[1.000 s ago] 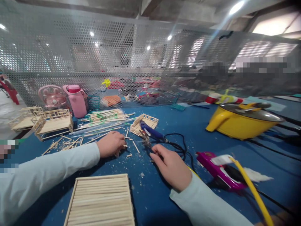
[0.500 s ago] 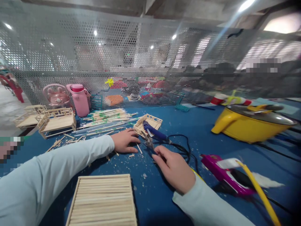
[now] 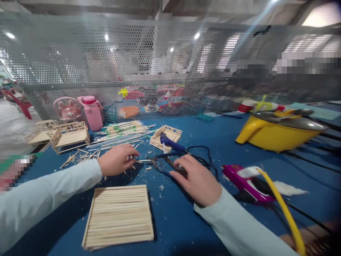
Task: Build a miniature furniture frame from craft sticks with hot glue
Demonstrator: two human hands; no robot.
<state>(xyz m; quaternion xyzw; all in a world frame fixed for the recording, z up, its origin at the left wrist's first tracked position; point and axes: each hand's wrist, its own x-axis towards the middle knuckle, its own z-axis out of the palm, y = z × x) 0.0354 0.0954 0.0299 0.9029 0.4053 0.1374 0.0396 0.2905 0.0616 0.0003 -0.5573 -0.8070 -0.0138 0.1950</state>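
My left hand (image 3: 117,160) is over the scattered wood bits, its thumb and fingers curled together around the end of a thin wooden stick (image 3: 144,161). That stick reaches toward the jaws of blue-handled pliers (image 3: 163,171). My right hand (image 3: 197,177) is wrapped round the pliers, whose handles are spread. Just behind lies a blue glue gun (image 3: 173,144), its nozzle by a small wooden-stick frame (image 3: 173,133). Nearest me, a flat panel of sticks (image 3: 119,217) rests on the table, touched by neither hand.
Small stick furniture (image 3: 70,135) and a pink bottle (image 3: 93,115) stand at the left. Bundled sticks (image 3: 125,129) lie behind my left hand. On the right are a yellow pot (image 3: 279,135), a magenta device (image 3: 247,185) and loose cables. A perforated screen (image 3: 106,67) closes the back.
My left hand has drawn back left and curled from lying flat, with a stick at its fingertips. The pliers have swung to point left, with their handles spread in my right hand.
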